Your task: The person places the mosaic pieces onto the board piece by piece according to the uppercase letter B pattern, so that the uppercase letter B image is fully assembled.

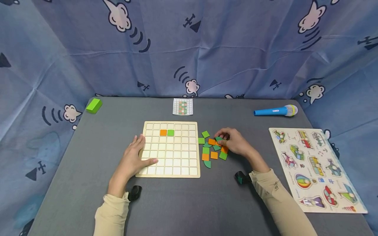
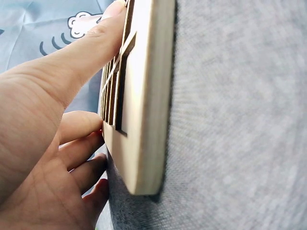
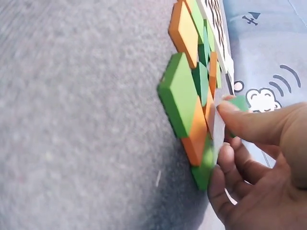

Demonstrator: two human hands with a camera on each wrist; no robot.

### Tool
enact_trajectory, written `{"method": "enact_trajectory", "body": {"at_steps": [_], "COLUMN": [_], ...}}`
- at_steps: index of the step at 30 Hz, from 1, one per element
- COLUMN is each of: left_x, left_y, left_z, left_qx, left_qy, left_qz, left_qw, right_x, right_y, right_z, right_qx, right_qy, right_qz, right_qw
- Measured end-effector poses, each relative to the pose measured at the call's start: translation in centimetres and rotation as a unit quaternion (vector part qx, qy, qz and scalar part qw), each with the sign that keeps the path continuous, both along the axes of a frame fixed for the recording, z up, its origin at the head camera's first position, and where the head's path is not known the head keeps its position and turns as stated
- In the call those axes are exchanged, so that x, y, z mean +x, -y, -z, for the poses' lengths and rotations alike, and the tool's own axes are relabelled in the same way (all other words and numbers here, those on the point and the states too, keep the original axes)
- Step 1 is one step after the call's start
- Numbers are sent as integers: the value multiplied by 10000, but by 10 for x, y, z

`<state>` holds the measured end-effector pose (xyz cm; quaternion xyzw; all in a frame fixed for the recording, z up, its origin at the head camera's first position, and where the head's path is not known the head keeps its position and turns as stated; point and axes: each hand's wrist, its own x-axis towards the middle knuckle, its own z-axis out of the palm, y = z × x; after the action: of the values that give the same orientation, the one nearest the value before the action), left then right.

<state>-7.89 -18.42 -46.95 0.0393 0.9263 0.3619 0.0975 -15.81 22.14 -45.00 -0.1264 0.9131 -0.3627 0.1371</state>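
A wooden grid board [image 1: 197, 165] lies mid-table, with an orange square tile [image 1: 163, 132] and a light green square tile [image 1: 170, 132] side by side in its upper cells. My left hand [image 1: 133, 160] rests at its left edge, fingers along the side and thumb [image 2: 91, 43] over the top. Right of the board, my right hand [image 1: 236, 143] pinches a dark green tile [image 3: 238, 102] between thumb and index finger; its full outline is hidden. Beneath and beside that hand spreads a loose group of orange, light green and dark green tiles [image 1: 214, 155], several square, some with a curved edge.
Behind the board lies a small card [image 1: 182, 107] printed with a coloured grid pattern. A blue toy microphone [image 1: 274, 111] is at the back right, above a picture puzzle board [image 1: 319, 170]. A green block [image 1: 94, 106] sits in the back left corner.
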Motion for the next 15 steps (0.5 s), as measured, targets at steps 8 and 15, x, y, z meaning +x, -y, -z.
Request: {"method": "enact_trajectory", "body": {"at_steps": [8, 15], "left_x": [0, 1], "left_y": [0, 0], "left_z": [0, -1], "left_qx": [-34, -32], "left_qy": [-31, -30], "left_qz": [6, 34], "left_qw": [10000, 10000], "right_x": [-1, -4], "right_y": [22, 55], "right_z": [-3, 0], "right_qx": [-176, -327], "right_qy": [-214, -246], "right_qz": [312, 125], "right_qw": [9991, 9991]}}
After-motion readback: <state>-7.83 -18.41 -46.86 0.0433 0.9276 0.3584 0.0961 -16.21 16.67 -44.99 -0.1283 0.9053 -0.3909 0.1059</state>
